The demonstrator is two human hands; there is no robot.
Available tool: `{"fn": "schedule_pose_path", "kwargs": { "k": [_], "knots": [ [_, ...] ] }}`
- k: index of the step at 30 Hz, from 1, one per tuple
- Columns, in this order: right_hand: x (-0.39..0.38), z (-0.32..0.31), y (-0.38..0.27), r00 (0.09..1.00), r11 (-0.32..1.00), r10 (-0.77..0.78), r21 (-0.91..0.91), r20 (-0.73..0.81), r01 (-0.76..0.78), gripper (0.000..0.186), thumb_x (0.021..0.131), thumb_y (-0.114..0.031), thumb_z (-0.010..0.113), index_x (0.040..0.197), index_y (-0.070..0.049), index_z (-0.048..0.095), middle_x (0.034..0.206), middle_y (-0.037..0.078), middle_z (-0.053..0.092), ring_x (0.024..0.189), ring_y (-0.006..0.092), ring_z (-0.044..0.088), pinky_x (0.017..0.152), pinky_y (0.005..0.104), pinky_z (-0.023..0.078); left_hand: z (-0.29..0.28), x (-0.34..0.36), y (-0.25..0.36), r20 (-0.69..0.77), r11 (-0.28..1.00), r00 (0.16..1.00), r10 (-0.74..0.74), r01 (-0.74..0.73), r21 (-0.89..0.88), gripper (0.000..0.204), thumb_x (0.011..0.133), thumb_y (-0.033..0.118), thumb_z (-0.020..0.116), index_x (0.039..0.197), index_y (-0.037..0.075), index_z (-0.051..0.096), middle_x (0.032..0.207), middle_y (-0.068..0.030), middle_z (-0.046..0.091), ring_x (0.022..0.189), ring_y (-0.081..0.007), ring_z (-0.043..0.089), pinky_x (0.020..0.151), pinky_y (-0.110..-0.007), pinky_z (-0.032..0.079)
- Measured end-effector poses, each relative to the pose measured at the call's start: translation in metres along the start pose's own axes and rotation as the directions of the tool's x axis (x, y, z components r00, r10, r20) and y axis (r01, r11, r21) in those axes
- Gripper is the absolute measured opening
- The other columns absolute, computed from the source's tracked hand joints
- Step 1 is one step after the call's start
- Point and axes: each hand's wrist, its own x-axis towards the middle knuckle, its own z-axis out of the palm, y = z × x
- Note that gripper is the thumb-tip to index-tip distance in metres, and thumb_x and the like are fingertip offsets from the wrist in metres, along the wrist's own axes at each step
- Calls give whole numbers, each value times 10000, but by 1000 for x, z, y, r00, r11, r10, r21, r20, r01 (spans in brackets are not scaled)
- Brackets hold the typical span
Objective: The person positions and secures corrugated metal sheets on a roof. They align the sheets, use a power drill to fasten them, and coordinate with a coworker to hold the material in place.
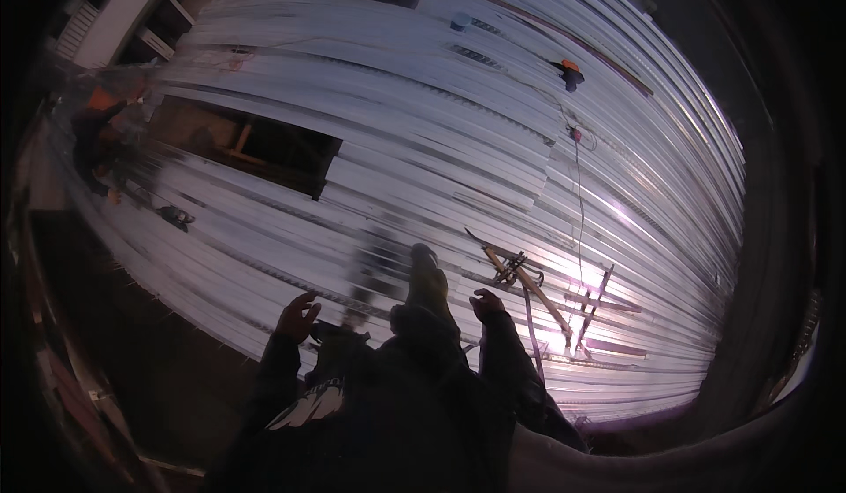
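Observation:
My left hand (pixel 296 318) is raised at the lower centre with loosely curved fingers apart and nothing visible in them. My right hand (pixel 487 303), fingers slightly curled and apparently empty, is right of my outstretched boot (pixel 426 277). Just beyond that hand, several wooden and dark metal pieces (pixel 513 268) lie crossed on the ribbed silver metal sheeting (pixel 397 185), beside glaring sunlight. A dark object below my left hand is too shadowed to make out.
A co-worker (pixel 97 132) in orange and dark clothing is at the left, near a green power tool (pixel 174 215). A rectangular opening (pixel 282 163) cuts the sheeting. An orange-and-black tool (pixel 568 74), cables (pixel 578 185) and a blue container (pixel 460 21) lie farther off. Dark edges border both sides.

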Motion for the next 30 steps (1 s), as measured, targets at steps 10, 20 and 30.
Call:
{"fn": "schedule_pose_path", "kwargs": {
  "k": [10, 20, 30],
  "knots": [
    [39, -47, -123, 995, 968, -50, -249, -88, 27, 441, 863, -398, 703, 1206, -122, 721, 1194, 216, 722, 1145, 387, 677, 1016, 476, 524, 14, -148, -212, -158, 820, 859, -487, 387, -423, 381, 997, 338, 628, 1291, 97, 661, 1140, -142, 734, 1050, -281, 708, 952, -409, 548],
    [-91, 132, -384, 793, 834, -494, -65, 356, 548, 410, 935, -290, 736, 1283, -83, 674, 1133, 124, 754, 994, 224, 732, 889, 385, 576, 2, -455, -450, -266, 506, 432, -862, 762, -403, 350, 991, 373, 604, 1209, 122, 711, 1189, -120, 691, 1092, -300, 652, 944, -442, 514],
    [-64, 130, -324, 930, 831, -289, -422, 229, 362, 374, 879, -354, 772, 1181, -142, 713, 1036, 145, 770, 1054, 322, 721, 925, 433, 565, 39, -447, -467, -258, 618, 572, -779, 633, -466, 340, 1000, 334, 613, 1236, 100, 684, 1067, -103, 687, 960, -252, 647, 824, -431, 525]
  ]
}}
